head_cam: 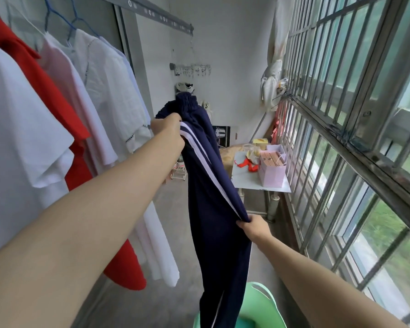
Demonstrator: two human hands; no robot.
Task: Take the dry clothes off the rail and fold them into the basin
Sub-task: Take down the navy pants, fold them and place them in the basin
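We hold a pair of navy trousers (213, 185) in front of us with both hands, off the rail (156, 15), which runs high along the left wall. Our left hand (168, 131) is raised at arm's length and its fingers are closed tightly around the gathered waistband, so the elastic part bunches up above the fist. Our right hand (253, 224) is lower and nearer to us; it pinches the side of one leg, just at the edge with the two white stripes, and the cloth is pulled into a fold between the two hands. The rest of the trousers hangs straight down, and the leg ends pass in front of the green basin (270, 301) at the bottom edge of the view. We cannot tell if they touch the inside of it. On the left, other clothes hang side by side: a white T-shirt (14, 114), a red garment (45, 86), a pale pink one (81, 110) and a white blouse (114, 91) on blue hangers (74, 22). On the right is a window with metal bars (341, 114). Near it, further away, stands a small table (244, 178) with a pink paper bag (271, 171) and a red ribbon (247, 165) on top.
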